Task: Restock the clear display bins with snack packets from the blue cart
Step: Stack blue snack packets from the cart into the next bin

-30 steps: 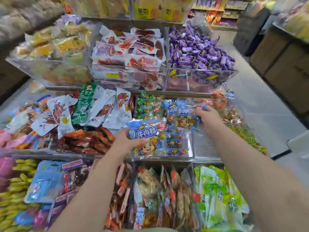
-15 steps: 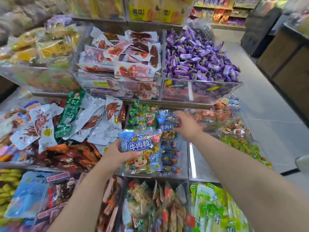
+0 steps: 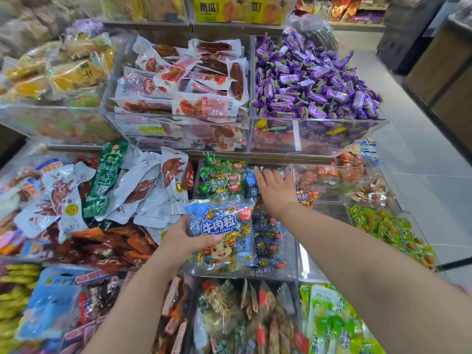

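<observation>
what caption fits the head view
Left hand holds a blue snack packet above a clear bin; right hand, open, reaches over packets at its back.

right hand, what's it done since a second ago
The right hand carried blue packets leftward to the back of the bin, let go, and now lies open and flat on them. The left hand still grips the beef cubes bag.
</observation>
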The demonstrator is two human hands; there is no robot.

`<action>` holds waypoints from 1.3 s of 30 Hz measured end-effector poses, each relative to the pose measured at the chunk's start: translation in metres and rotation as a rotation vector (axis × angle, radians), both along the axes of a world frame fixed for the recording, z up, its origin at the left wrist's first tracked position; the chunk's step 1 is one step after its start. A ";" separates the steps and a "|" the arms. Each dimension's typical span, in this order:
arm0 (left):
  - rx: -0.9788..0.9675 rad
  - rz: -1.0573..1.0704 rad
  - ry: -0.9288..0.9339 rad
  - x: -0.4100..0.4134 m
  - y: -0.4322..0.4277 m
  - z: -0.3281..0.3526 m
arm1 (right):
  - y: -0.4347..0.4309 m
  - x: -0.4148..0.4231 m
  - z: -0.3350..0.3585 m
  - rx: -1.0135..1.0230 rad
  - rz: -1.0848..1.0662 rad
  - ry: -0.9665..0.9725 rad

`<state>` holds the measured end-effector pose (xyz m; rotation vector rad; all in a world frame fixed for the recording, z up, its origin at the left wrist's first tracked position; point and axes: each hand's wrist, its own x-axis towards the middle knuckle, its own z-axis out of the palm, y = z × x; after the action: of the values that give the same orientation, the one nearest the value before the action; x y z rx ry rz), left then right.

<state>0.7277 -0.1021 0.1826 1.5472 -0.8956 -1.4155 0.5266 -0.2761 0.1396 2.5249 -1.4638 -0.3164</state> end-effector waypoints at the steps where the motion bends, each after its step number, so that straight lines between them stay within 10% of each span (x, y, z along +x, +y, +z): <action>1: 0.004 -0.002 0.002 0.000 -0.001 0.000 | -0.004 0.001 0.002 0.008 -0.013 0.009; 22: 0.011 0.019 0.030 0.005 -0.010 -0.011 | -0.010 0.008 -0.009 0.145 -0.107 0.016; 27: 0.012 0.011 0.058 0.003 -0.013 -0.006 | 0.016 -0.005 0.009 0.142 -0.042 -0.498; 32: 0.022 -0.006 -0.020 -0.009 -0.025 0.001 | 0.051 -0.015 0.055 0.777 -0.236 -1.444; 39: 0.054 0.005 -0.201 -0.032 -0.036 0.008 | 0.063 -0.036 0.074 0.560 0.004 -1.106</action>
<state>0.6960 -0.1384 0.1909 1.7540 -0.9778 -1.3059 0.4903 -0.2127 0.2134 3.3654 -1.8446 0.9751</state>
